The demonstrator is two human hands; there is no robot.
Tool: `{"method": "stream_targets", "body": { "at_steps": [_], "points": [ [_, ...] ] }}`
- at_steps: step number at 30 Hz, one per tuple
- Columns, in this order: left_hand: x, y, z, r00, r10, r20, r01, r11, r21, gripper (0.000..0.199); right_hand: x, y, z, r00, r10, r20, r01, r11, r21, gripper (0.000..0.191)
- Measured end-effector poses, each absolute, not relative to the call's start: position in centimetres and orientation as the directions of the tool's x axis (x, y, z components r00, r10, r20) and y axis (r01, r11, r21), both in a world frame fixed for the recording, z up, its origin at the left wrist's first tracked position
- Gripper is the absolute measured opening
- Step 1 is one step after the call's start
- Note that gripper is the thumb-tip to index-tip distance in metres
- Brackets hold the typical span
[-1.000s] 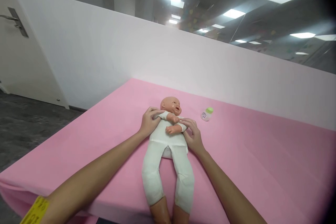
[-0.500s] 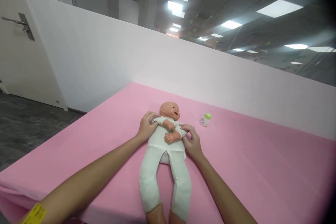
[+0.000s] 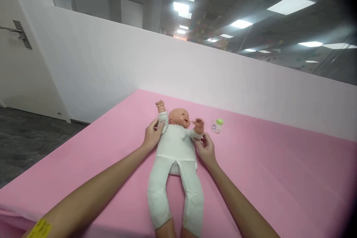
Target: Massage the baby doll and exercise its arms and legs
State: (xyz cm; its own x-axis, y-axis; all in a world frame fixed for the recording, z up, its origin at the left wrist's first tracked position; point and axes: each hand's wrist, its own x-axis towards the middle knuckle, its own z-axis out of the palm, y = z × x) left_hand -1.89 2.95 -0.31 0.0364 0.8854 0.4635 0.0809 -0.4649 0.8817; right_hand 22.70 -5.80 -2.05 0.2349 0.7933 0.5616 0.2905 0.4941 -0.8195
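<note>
A baby doll with a white cloth body lies on its back on the pink table cover, its feet toward me. My left hand is closed round the upper part of the doll's arm on the left, which points up beside the head. On the other side, my right hand pinches the sleeve of the doll's other arm, whose small hand is raised and slightly blurred. Just beyond my right hand stands a small clear bottle with a green cap and a printed label.
Behind the table runs a low white wall. A door with a metal handle is at the left, above a dark grey floor. A yellow sticker is on my left forearm.
Both doll arms have swung from across its chest up and outward beside the head, with my hands on them. The doll's body and the bottle stay in place; the view shifts slightly.
</note>
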Motion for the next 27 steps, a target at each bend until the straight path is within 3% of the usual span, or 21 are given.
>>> {"method": "stream_targets", "body": {
  "at_steps": [5, 9, 16, 22, 27],
  "points": [
    [-1.7, 2.5, -0.3, 0.143, 0.844, 0.517, 0.183, -0.536, 0.824, 0.039, 22.3, -6.3, -1.7, 0.103, 0.75, 0.653, 0.395, 0.572, -0.719, 0.027],
    [-1.8, 2.4, -0.1, 0.171, 0.841, 0.513, 0.179, -0.538, 0.824, 0.039, 22.2, -6.2, -1.8, 0.157, 0.781, 0.604, 0.377, 0.518, -0.768, 0.028],
    [-2.1, 2.9, -0.1, 0.132, 0.877, 0.463, 0.096, -0.476, 0.874, 0.035, 22.9, -5.0, -2.4, 0.35, 0.863, 0.365, 0.009, 0.387, -0.922, 0.033],
    [-2.2, 3.8, -0.8, 0.047, 0.932, 0.359, -0.01, -0.359, 0.933, 0.037, 23.7, -4.3, -2.9, 0.474, 0.869, 0.143, -0.312, 0.318, -0.895, 0.041],
    [-2.3, 4.6, -1.3, -0.064, 0.975, 0.211, -0.126, -0.217, 0.968, 0.039, 23.9, -4.2, -3.0, 0.497, 0.864, 0.082, -0.392, 0.308, -0.867, 0.038]
  ]
}}
